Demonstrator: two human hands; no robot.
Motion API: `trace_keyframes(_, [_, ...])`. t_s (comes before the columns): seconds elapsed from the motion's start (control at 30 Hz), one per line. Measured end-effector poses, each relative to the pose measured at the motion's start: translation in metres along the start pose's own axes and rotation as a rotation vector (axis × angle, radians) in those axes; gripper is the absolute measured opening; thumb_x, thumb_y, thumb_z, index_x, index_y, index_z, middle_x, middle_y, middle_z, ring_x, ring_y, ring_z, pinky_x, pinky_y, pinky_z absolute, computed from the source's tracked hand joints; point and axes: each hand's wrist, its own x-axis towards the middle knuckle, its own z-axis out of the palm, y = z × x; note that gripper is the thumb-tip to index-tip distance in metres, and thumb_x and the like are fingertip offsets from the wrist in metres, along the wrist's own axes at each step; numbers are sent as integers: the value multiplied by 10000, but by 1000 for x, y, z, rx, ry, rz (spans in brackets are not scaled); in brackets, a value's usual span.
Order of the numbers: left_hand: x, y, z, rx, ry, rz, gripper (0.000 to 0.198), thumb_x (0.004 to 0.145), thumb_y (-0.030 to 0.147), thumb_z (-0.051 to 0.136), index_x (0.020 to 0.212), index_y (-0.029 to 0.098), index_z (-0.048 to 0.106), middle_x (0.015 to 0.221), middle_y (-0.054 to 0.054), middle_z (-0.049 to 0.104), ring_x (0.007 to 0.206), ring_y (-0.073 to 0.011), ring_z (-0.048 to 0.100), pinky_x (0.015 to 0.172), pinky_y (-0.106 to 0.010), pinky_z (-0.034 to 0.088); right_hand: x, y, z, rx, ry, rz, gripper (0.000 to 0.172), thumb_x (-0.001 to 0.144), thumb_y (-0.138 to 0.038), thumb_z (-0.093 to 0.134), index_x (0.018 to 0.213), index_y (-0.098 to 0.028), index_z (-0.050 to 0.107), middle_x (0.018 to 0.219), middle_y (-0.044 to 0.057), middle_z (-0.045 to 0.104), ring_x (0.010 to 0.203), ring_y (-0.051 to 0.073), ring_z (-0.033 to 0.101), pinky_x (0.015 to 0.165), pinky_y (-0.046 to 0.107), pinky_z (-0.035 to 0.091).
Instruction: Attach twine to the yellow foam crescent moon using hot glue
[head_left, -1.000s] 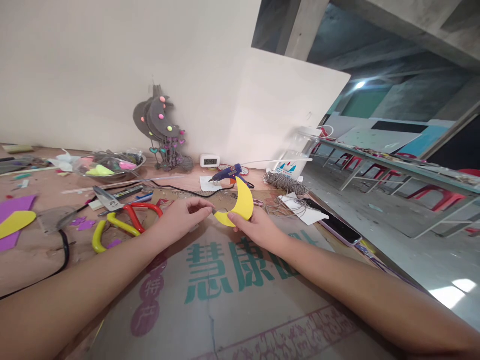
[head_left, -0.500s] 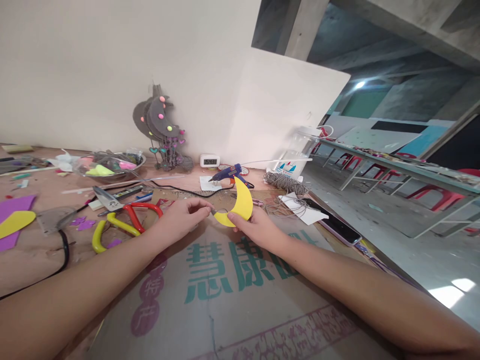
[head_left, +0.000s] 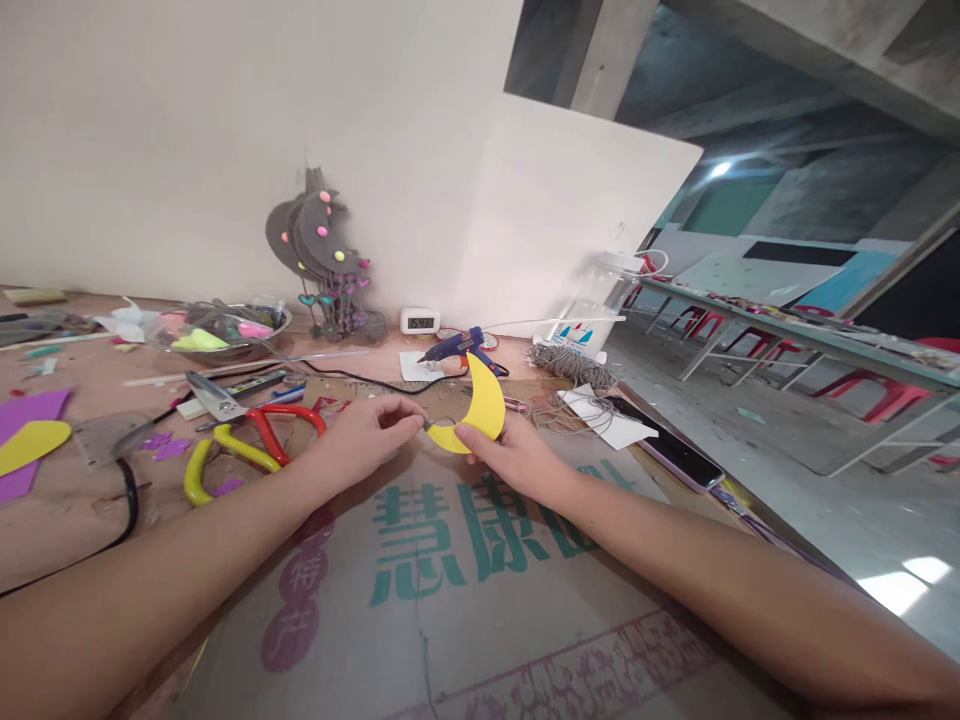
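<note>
A yellow foam crescent (head_left: 480, 408) stands upright over the cardboard sheet (head_left: 465, 600) in the middle of the table. My right hand (head_left: 517, 458) pinches its lower edge between thumb and fingers. My left hand (head_left: 367, 435) is closed in a pinch at the crescent's left tip, on something small and grey that I cannot make out. Both forearms reach in from the bottom corners.
Red-handled scissors (head_left: 247, 415) and yellow-handled scissors (head_left: 217, 462) lie left of my left hand. A blue glue gun (head_left: 457, 347), a small clock (head_left: 420, 321), a grey string coil (head_left: 574, 368), a phone (head_left: 671, 455), a bowl of foam bits (head_left: 217, 333) and a moon-shaped decoration (head_left: 319, 250) stand behind.
</note>
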Motion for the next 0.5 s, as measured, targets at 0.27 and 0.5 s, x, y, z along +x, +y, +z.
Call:
trace_keyframes(0.27, [2, -3, 0, -58, 12, 13, 245, 742, 360, 481, 835, 187, 628, 739, 17, 608, 635, -123, 515, 569, -218, 377, 0, -1, 0, 1, -5, 15, 368, 811, -428, 444, 598, -140, 530, 534, 9, 537, 463, 90, 459, 443, 199, 355])
trace_keyframes(0.5, [1, -3, 1, -51, 22, -29, 286, 705, 415, 516, 847, 196, 633, 743, 15, 621, 617, -124, 522, 546, -222, 381, 0, -1, 1, -4, 3, 12, 350, 810, -413, 444, 613, -137, 534, 538, 12, 536, 473, 90, 457, 442, 197, 351])
